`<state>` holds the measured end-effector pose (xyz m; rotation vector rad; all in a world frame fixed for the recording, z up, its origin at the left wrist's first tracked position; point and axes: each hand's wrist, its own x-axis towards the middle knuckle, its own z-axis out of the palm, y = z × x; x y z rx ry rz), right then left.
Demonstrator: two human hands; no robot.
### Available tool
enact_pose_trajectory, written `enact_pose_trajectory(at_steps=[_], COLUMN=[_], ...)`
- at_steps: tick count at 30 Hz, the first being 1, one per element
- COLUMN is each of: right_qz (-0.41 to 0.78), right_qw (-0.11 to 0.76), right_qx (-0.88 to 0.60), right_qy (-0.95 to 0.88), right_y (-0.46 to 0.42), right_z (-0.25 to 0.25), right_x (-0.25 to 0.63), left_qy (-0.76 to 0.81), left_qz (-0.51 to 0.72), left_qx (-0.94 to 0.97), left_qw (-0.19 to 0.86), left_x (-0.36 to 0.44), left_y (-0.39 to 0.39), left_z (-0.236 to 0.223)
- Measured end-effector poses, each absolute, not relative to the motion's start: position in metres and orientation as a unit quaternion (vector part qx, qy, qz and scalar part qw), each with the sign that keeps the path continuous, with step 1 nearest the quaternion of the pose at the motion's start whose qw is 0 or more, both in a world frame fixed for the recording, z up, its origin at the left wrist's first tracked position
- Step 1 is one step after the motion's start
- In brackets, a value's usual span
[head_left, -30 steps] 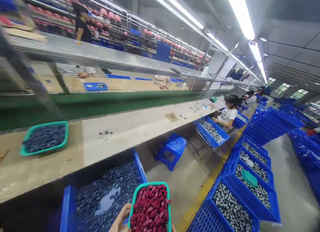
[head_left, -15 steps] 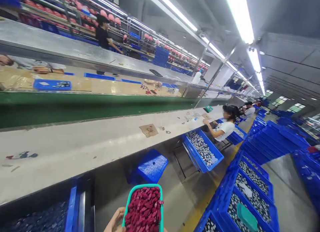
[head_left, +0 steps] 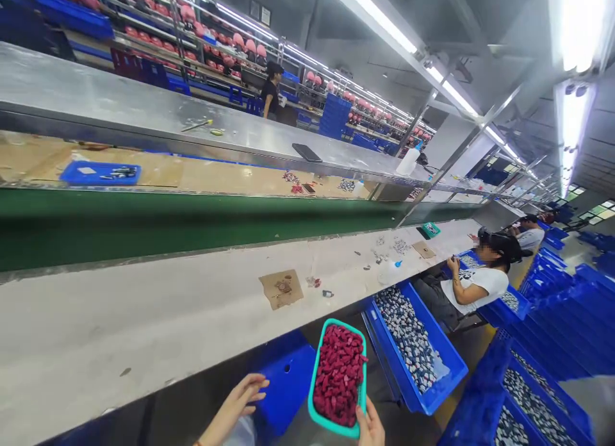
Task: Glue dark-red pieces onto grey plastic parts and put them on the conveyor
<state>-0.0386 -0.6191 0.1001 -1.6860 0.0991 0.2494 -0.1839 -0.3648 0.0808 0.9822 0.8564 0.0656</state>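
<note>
In the head view, the left hand [head_left: 235,407], low in the middle of the frame, had just come away from the green basket [head_left: 334,425]. It was empty, its fingers loosely spread and apart from the rim. The right hand [head_left: 371,427] gripped the basket's near end at the bottom of the frame, thumb over the rim. That seemed to leave the load to the right hand alone, with the left free. The basket was heaped with dark red pieces [head_left: 339,369] and hung in front of the bench edge, between a blue stool [head_left: 288,385] and a blue crate [head_left: 454,375] of dark and white pieces.

The pale bench [head_left: 192,318] ran from lower left towards the right. A scrap of brown cardboard [head_left: 282,289] lay at its middle, small parts just beside it. Beyond it were a green strip [head_left: 144,222] and a metal shelf [head_left: 144,113], with a dark phone [head_left: 306,152] near the frame's upper middle.

A seated person [head_left: 480,286] was at the bench on the right, and another person [head_left: 270,93] stood beyond the shelf. Long ceiling lights [head_left: 379,16] crossed the upper right.
</note>
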Motion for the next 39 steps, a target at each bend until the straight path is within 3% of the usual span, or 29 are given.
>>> enact_pose_trajectory(at_steps=[6,12,18,22,26,30,34,37,39], right_qz=[0.114,0.164,0.189,0.178,0.105,0.029,0.007,-0.004,0.06], right_qw=[0.655,0.605,0.531,0.496,0.474,0.474,0.41,0.423,0.429], right_qx=[-0.743,-0.779,-0.815,-0.827,-0.837,-0.819,-0.723,-0.74,-0.775], right_qy=[0.077,-0.012,-0.134,-0.199,-0.252,-0.322,-0.556,-0.523,-0.461], right_y=[-0.576,-0.516,-0.457,-0.436,-0.434,-0.432,-0.417,-0.408,-0.399], right_z=[0.116,0.089,0.052,0.033,0.023,0.006,-0.033,-0.059,-0.071], right_x=[0.09,0.246,0.36,0.401,0.41,0.354,0.278,0.257,0.261], left_qy=[0.474,0.569,0.631,0.624,0.608,0.601,0.591,0.589,0.593], left_qz=[0.093,0.207,0.284,0.271,0.264,0.267,0.258,0.265,0.285], left_qx=[0.499,0.496,0.625,0.662,0.699,0.723,0.75,0.746,0.727], left_qw=[0.719,0.623,0.361,0.315,0.27,0.209,0.147,0.164,0.195], left_x=[-0.165,-0.149,-0.097,-0.074,-0.059,-0.052,-0.055,-0.058,-0.059], left_y=[-0.299,-0.284,-0.306,-0.287,-0.258,-0.246,-0.244,-0.241,-0.239], left_z=[0.076,0.06,0.023,0.008,-0.011,-0.033,-0.049,-0.052,-0.051])
